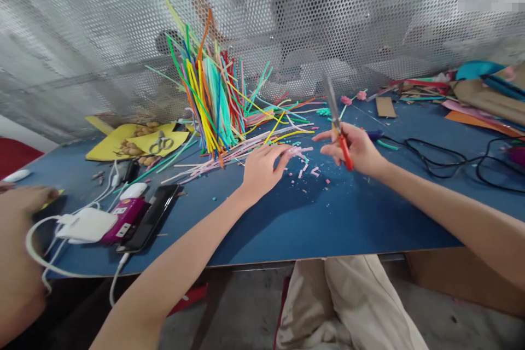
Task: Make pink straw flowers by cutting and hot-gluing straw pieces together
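Note:
My left hand is low over the blue tabletop, with its thumb and fingertips closed on short pale pink pipe cleaner pieces. Loose pink, white and turquoise snippets are scattered just beyond those fingers. To the right, my right hand holds scissors with an orange handle, blades pointing up and away from me. Its index finger and thumb stretch out towards the left hand. Long pale pink and lilac pipe cleaners lie behind and left of my left hand.
Upright bundles of coloured pipe cleaners stand before a perforated metal screen. At left are yellow paper, grey-handled scissors, a phone, a purple power strip and another person's arm. Black cable lies right.

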{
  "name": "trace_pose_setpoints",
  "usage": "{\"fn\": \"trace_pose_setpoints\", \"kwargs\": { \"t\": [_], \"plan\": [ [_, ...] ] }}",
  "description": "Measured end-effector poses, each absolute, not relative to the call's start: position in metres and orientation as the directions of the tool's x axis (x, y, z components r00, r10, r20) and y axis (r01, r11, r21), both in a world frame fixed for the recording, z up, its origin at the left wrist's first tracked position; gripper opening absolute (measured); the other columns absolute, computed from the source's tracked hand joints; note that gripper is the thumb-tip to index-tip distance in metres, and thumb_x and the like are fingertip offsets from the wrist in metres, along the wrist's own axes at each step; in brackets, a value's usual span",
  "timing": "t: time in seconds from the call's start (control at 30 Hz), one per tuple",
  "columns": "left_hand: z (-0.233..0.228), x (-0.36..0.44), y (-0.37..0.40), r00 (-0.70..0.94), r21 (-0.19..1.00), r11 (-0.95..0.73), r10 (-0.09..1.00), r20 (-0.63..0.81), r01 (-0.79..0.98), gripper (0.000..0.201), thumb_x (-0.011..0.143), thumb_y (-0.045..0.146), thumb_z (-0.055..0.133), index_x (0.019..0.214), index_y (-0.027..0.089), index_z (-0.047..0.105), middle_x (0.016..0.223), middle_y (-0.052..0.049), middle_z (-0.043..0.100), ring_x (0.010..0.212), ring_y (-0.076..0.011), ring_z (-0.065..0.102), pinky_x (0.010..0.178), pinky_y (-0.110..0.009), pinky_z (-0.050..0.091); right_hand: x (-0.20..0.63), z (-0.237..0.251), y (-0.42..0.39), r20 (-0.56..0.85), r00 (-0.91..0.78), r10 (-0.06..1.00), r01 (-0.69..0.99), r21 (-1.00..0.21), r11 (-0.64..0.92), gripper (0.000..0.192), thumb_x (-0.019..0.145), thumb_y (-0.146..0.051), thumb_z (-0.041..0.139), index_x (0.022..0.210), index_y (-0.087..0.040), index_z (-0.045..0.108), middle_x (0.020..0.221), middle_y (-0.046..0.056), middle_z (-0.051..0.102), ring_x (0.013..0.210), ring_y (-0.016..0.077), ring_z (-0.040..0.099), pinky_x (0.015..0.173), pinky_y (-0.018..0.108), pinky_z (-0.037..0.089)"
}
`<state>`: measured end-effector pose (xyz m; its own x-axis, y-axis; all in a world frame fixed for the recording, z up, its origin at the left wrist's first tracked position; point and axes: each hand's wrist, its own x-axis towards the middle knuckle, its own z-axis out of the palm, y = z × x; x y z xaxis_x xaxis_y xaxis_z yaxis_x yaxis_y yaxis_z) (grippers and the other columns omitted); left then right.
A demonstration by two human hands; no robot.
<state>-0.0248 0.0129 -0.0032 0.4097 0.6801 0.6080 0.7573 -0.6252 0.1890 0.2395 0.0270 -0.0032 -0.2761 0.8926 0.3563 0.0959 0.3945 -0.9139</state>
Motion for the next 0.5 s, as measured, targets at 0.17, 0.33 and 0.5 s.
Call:
{"fn": "trace_pose_setpoints", "kwargs": {
  "t": [0.17, 0.33, 0.5],
  "plan": [
    [-0.005, -0.019, 0.010, 0.436, 0.212, -0.648, 0.683, 0.586, 0.731, 0.033, 0.107, 0.041, 0.044, 0.119, 0.024, 0.070, 0.115, -0.004, 0.076, 0.111, -0.0204, 0.068, 0.101, -0.036, 0.050, 0.226, -0.018, 0.022, 0.326, -0.291, 0.899, 0.144, -0.915, 0.378, 0.045, 0.070, -0.052, 0.085, 0.078, -0.024, 0.051, 0.086, 0.003, 0.073, 0.056, 0.0135, 0.054, 0.043, 0.029, 0.041],
    [-0.002, -0.029, 0.014, 0.471, 0.183, -0.653, 0.686, 0.554, 0.735, 0.040, 0.102, 0.047, 0.052, 0.132, 0.022, 0.062, 0.124, -0.008, 0.069, 0.118, -0.0230, 0.064, 0.103, -0.037, 0.050, 0.232, -0.020, 0.029, 0.397, -0.157, 0.904, 0.074, -0.908, 0.412, 0.043, 0.073, -0.050, 0.084, 0.080, -0.026, 0.049, 0.088, 0.003, 0.073, 0.057, 0.0152, 0.056, 0.045, 0.031, 0.040],
    [-0.001, -0.047, 0.025, 0.608, 0.116, -0.699, 0.681, 0.407, 0.705, 0.040, 0.107, 0.037, 0.041, 0.145, 0.032, 0.053, 0.127, -0.006, 0.064, 0.113, -0.0196, 0.065, 0.097, -0.034, 0.053, 0.262, -0.012, 0.053, 0.426, 0.067, 0.902, 0.032, -0.904, 0.425, 0.046, 0.075, -0.050, 0.082, 0.082, -0.026, 0.044, 0.093, 0.003, 0.073, 0.047, 0.0089, 0.043, 0.042, 0.029, 0.033]
  ]
}}
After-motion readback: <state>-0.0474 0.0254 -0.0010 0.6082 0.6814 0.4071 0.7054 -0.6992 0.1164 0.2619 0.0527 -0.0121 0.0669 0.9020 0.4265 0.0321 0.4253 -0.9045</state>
